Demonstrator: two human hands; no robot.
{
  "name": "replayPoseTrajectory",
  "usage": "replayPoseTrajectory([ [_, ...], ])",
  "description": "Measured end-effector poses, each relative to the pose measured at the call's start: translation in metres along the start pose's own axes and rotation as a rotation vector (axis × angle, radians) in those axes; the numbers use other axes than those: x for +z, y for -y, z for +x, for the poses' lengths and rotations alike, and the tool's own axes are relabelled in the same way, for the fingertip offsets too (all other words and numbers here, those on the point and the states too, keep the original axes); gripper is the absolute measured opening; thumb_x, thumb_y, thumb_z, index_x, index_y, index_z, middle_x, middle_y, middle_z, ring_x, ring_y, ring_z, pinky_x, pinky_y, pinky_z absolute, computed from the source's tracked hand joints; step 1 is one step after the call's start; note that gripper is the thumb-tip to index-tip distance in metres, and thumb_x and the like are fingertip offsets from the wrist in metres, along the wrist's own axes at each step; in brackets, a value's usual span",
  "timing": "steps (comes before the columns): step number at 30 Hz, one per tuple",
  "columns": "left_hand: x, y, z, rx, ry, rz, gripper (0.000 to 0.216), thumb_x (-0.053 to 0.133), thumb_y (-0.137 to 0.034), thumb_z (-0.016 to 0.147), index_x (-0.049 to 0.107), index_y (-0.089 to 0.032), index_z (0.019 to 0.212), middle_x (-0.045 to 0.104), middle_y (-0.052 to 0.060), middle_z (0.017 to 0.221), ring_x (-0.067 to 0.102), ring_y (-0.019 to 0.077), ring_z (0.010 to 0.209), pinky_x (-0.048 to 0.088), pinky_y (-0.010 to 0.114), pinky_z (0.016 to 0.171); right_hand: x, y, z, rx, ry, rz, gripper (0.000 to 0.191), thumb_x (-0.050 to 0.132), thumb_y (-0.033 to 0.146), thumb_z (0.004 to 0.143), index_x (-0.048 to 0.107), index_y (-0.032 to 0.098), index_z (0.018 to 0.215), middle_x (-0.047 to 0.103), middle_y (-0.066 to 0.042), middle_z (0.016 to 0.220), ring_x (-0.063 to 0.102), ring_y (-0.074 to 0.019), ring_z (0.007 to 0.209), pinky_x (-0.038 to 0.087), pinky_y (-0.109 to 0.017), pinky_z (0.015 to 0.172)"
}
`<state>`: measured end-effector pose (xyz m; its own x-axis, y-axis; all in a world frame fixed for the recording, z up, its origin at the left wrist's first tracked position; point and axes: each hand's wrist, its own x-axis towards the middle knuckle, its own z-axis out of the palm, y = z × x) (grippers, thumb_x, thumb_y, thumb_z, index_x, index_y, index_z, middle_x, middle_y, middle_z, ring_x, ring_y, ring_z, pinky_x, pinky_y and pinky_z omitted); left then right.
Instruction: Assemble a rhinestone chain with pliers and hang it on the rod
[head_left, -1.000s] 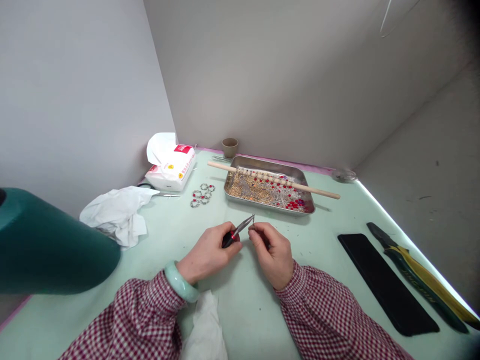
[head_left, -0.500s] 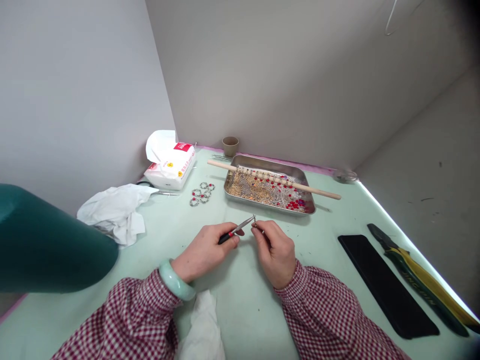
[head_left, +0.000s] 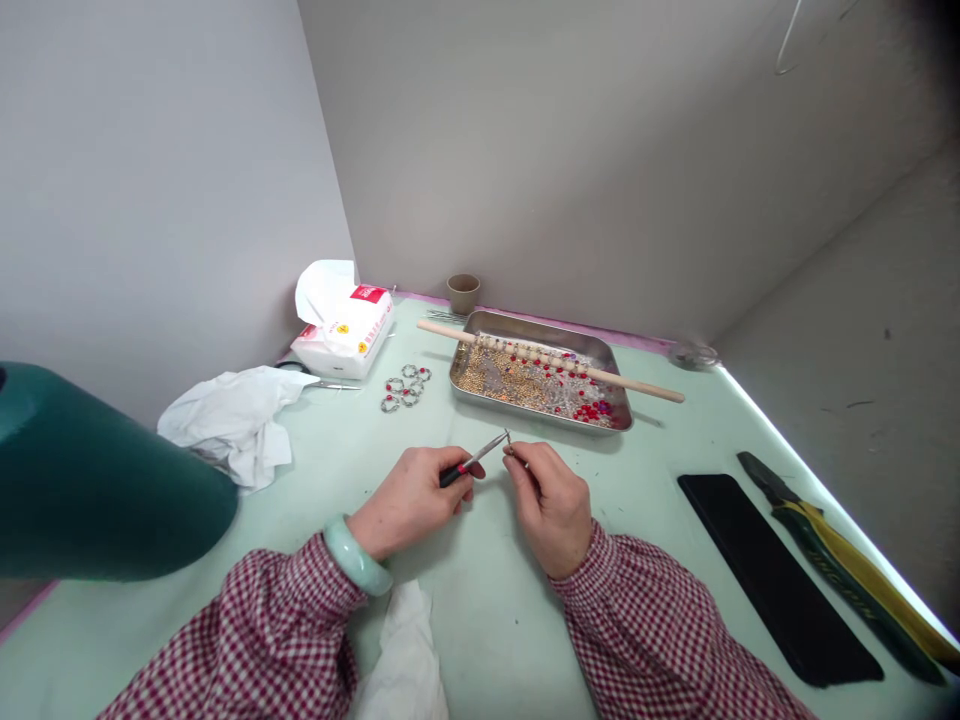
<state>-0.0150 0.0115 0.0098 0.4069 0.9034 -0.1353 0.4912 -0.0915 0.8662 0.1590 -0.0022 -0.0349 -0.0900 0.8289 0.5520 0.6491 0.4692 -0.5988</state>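
Observation:
My left hand [head_left: 409, 495] is closed around small pliers [head_left: 472, 461] with a black and red handle, tip pointing up and right. My right hand [head_left: 551, 500] pinches a tiny metal piece [head_left: 511, 450] right at the pliers' tip. Both hands rest on the pale green table [head_left: 465, 600], just in front of a steel tray [head_left: 540, 415] of gold, red and clear beads. A wooden rod [head_left: 637, 382] strung with beads lies across the tray. Several small beaded rings [head_left: 403, 388] lie to the tray's left.
A tissue pack [head_left: 345, 325] and a crumpled white cloth [head_left: 229, 420] lie at the left, with a small cup [head_left: 463, 292] at the back. A dark green object [head_left: 97, 490] fills the near left. A black case [head_left: 772, 575] and yellow-handled cutters [head_left: 840, 565] lie right. Tissue [head_left: 405, 650] sits near me.
Both hands have shifted slightly away from me and the pliers' tip stays at the pinched piece. Otherwise only the view has drifted a little.

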Motion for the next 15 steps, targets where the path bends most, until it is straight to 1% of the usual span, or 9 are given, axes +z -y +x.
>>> replayPoseTrajectory([
  [2, 0.0001, 0.0008, -0.0003, 0.011, 0.008, -0.017, 0.021, 0.044, -0.026, 0.082, 0.062, -0.016, 0.085, 0.057, -0.001, 0.061, 0.052, 0.0129, 0.058, 0.039, 0.023, 0.059, -0.0003, 0.0, 0.0003, 0.0, -0.007, 0.007, 0.015, 0.046, 0.016, 0.088, 0.058, 0.018, 0.097, 0.06, -0.006, 0.085, 0.058, -0.0162, 0.078, 0.046, -0.028, 0.071],
  [4, 0.0, 0.0012, -0.0004, 0.04, -0.002, 0.017, 0.023, 0.043, -0.026, 0.084, 0.063, -0.016, 0.087, 0.059, 0.0, 0.064, 0.053, 0.0132, 0.061, 0.039, 0.024, 0.061, -0.0006, 0.0001, 0.0006, -0.003, -0.015, 0.013, 0.015, 0.046, 0.016, 0.088, 0.058, 0.018, 0.097, 0.06, -0.006, 0.085, 0.058, -0.0161, 0.078, 0.046, -0.029, 0.07],
  [7, -0.0005, 0.0004, -0.0001, 0.086, -0.053, 0.147, 0.023, 0.046, -0.028, 0.084, 0.066, -0.019, 0.087, 0.06, 0.001, 0.072, 0.053, 0.015, 0.069, 0.038, 0.025, 0.064, -0.001, 0.0009, 0.0009, -0.005, -0.025, 0.015, 0.015, 0.046, 0.016, 0.087, 0.058, 0.018, 0.097, 0.06, -0.006, 0.084, 0.057, -0.0162, 0.077, 0.047, -0.029, 0.069],
  [9, -0.0007, -0.0005, -0.0001, 0.1, -0.095, 0.246, 0.022, 0.048, -0.03, 0.084, 0.068, -0.021, 0.086, 0.058, 0.002, 0.072, 0.053, 0.0168, 0.073, 0.037, 0.026, 0.065, -0.0016, 0.0019, 0.0009, -0.006, -0.032, 0.019, 0.015, 0.046, 0.016, 0.087, 0.058, 0.018, 0.096, 0.06, -0.006, 0.084, 0.057, -0.0162, 0.076, 0.047, -0.029, 0.069],
  [11, -0.0006, -0.0011, -0.0004, 0.107, -0.12, 0.309, 0.023, 0.048, -0.032, 0.084, 0.068, -0.021, 0.086, 0.056, 0.002, 0.07, 0.052, 0.0174, 0.072, 0.036, 0.026, 0.063, -0.0022, 0.0029, 0.0008, -0.008, -0.038, 0.028, 0.015, 0.046, 0.016, 0.087, 0.058, 0.018, 0.096, 0.06, -0.006, 0.083, 0.057, -0.0163, 0.075, 0.047, -0.029, 0.069],
  [15, 0.0006, -0.0007, -0.001, 0.124, -0.074, 0.284, 0.024, 0.044, -0.031, 0.088, 0.066, -0.021, 0.087, 0.063, 0.001, 0.073, 0.054, 0.0151, 0.066, 0.035, 0.025, 0.061, -0.0025, 0.0036, 0.0005, -0.007, -0.033, 0.041, 0.015, 0.047, 0.016, 0.087, 0.058, 0.018, 0.096, 0.06, -0.006, 0.083, 0.057, -0.0163, 0.075, 0.047, -0.03, 0.069],
])
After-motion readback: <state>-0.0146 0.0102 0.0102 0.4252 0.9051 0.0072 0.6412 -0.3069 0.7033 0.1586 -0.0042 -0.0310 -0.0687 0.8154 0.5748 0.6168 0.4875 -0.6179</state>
